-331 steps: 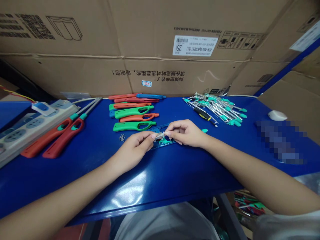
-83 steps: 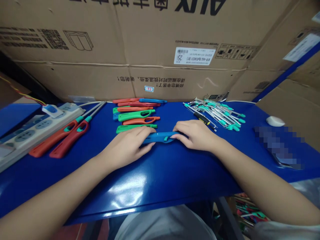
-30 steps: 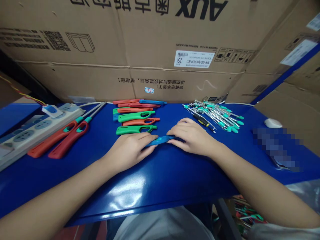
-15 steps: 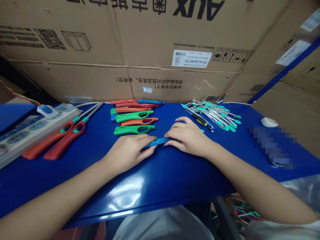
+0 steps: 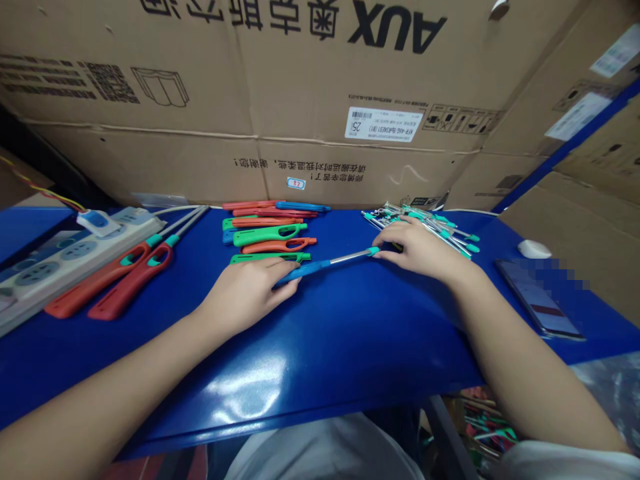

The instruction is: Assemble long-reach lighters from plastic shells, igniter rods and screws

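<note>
My left hand (image 5: pixel 250 288) is closed around the blue lighter handle (image 5: pixel 314 268), held level just above the table. A thin silver metal tube (image 5: pixel 349 258) runs from the handle's right end to my right hand (image 5: pixel 423 247). The right thumb and fingers pinch the tube at its teal end piece (image 5: pixel 373 251). How deep the tube sits in the handle cannot be seen. Beyond my left hand lie several lighter handles, among them a green one (image 5: pixel 250 235) and an orange one (image 5: pixel 260 247). A pile of metal tubes with teal ends (image 5: pixel 457 241) is partly hidden behind my right hand.
Two red lighters with tubes fitted (image 5: pixel 117 290) lie at the left against a white power strip (image 5: pixel 65 257). A phone (image 5: pixel 540 300) and a small white object (image 5: pixel 534 249) rest at the right. A cardboard wall (image 5: pixel 295 93) closes off the back of the blue table (image 5: pixel 350 347).
My right hand has moved right and away from the blue handle to the tube pile, and now grips a metal tube's teal end. My left hand keeps the handle, shifted slightly left.
</note>
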A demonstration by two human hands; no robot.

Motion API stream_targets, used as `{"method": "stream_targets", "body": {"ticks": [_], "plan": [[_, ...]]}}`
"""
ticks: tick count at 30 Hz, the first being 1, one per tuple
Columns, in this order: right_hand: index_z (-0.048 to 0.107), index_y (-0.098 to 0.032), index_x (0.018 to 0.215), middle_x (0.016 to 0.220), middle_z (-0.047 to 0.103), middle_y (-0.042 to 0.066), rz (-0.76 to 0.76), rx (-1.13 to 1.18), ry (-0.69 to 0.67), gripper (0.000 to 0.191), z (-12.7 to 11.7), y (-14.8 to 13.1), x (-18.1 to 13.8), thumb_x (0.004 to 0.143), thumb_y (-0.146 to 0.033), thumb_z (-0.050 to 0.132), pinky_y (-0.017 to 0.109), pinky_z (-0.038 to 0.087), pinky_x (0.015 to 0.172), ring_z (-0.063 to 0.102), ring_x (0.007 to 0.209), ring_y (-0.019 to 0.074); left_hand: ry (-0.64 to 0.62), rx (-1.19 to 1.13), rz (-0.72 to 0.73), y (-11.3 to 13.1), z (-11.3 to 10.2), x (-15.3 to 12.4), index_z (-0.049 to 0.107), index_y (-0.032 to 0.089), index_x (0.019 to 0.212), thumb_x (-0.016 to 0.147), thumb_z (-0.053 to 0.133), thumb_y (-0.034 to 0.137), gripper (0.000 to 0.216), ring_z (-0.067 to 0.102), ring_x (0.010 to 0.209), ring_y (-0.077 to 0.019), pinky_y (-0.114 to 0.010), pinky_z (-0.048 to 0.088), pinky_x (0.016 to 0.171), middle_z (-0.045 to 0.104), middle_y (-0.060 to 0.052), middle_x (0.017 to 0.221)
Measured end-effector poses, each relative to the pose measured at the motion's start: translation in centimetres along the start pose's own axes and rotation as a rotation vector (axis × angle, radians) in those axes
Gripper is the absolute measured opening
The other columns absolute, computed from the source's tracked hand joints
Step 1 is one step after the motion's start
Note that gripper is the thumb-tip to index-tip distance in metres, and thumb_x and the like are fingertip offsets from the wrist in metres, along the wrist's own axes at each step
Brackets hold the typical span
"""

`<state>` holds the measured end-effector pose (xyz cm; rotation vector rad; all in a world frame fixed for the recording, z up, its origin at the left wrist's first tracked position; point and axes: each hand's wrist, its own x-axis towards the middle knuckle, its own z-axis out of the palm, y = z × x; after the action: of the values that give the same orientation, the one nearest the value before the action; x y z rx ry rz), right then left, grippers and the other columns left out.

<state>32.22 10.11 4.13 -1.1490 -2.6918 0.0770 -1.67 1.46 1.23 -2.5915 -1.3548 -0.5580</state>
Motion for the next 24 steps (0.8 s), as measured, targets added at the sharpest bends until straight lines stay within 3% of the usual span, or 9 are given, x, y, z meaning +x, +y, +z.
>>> {"method": "stream_targets", "body": {"ticks": [10,14,19,24], "plan": [[0.073,-0.021,0.095,0.101,0.077,0.006,-0.02,0.014,-0.012,0.01,0.3,-0.4,0.3,0.092,-0.029,0.068,0.053,0.03,0.112,0.069,0.101,0.0265,0.068,0.013,0.048,0.1,-0.1,0.1,0.075,0.02,0.118,0.1,0.054,0.036,0.032,0.077,0.096,-0.0286,-0.036,0.062,0.069,0.079,-0.005,0.112],[0.076,-0.023,0.099,0.107,0.078,0.004,-0.131,0.181,-0.098,0.016,0.3,-1.7,0.3,0.097,-0.033,0.064,0.051,0.025,0.116,0.068,0.105,0.0241,0.092,-0.004,0.108,0.3,-0.1,0.1,0.074,0.019,0.119,0.101,0.053,0.035,0.032,0.077,0.095,-0.0266,-0.034,0.062,0.071,0.08,-0.006,0.11],[0.074,-0.021,0.116,0.115,0.077,0.007,-0.25,0.328,-0.228,0.028,0.5,-3.8,0.5,0.103,-0.035,0.053,0.041,0.039,0.103,0.066,0.104,0.0228,0.086,-0.012,0.192,0.8,0.2,0.0,0.073,0.018,0.123,0.102,0.051,0.034,0.034,0.076,0.092,-0.0257,-0.035,0.061,0.073,0.079,-0.007,0.109],[0.069,-0.018,0.111,0.105,0.075,0.009,-0.208,0.216,-0.076,0.029,0.7,-4.4,0.6,0.094,-0.042,0.068,0.04,0.042,0.094,0.065,0.095,0.0236,0.077,-0.019,0.146,0.7,0.2,-0.1,0.072,0.02,0.125,0.101,0.053,0.034,0.034,0.076,0.095,-0.0255,-0.034,0.061,0.076,0.078,-0.008,0.111]]}}
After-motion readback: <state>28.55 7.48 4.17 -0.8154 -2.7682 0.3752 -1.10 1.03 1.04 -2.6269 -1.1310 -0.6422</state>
